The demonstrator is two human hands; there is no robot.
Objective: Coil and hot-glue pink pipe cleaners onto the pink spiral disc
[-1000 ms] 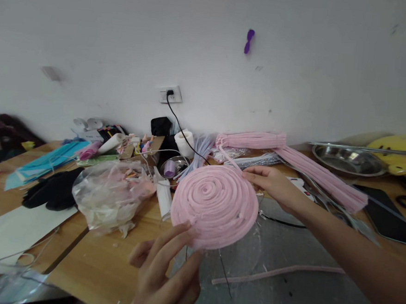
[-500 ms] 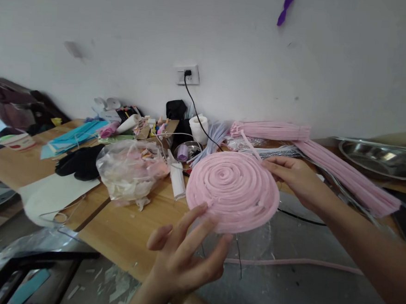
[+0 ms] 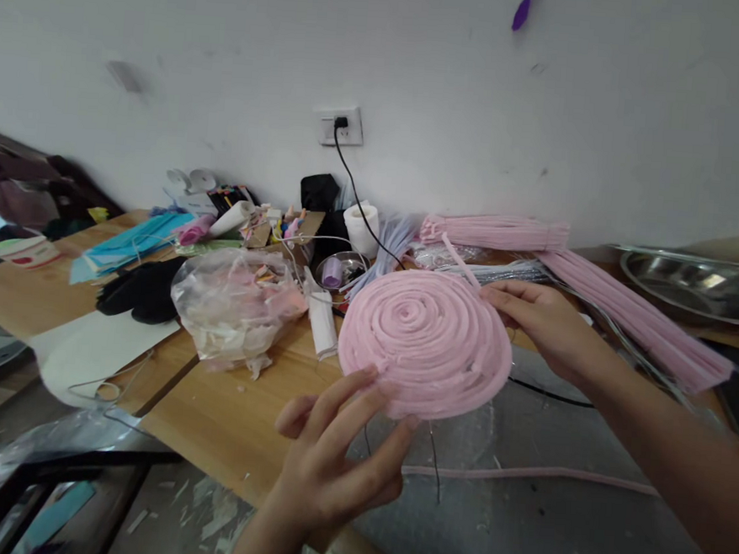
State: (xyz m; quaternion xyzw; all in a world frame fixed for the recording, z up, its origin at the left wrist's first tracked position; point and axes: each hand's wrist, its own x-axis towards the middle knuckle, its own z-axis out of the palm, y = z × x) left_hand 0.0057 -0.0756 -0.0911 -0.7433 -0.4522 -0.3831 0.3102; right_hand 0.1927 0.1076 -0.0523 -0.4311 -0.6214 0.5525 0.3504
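A flat round spiral of pink pipe cleaners (image 3: 425, 340) is held up over the table, its coiled face toward me and a loose end sticking up at the back right. My right hand (image 3: 534, 322) pinches its right rim between thumb and fingers. At the lower left rim is my left hand (image 3: 338, 452), fingers spread, with fingertips on or very close to the coil; contact is hard to tell. Thin dark wires (image 3: 436, 463) hang below the disc. One pink pipe cleaner strand (image 3: 533, 473) lies on the grey mat underneath.
Pink pipe cleaner bundles (image 3: 632, 321) lie at the back right beside a metal bowl (image 3: 698, 287). Left of the disc are a plastic bag of scraps (image 3: 234, 310), black gloves (image 3: 141, 290) and white paper (image 3: 98, 355). A black cord (image 3: 356, 192) runs from the wall socket.
The view has tilted slightly, so the background sits a little higher. My left hand has shifted slightly right and its fingers are a bit nearer the disc. My right hand keeps its pinch.
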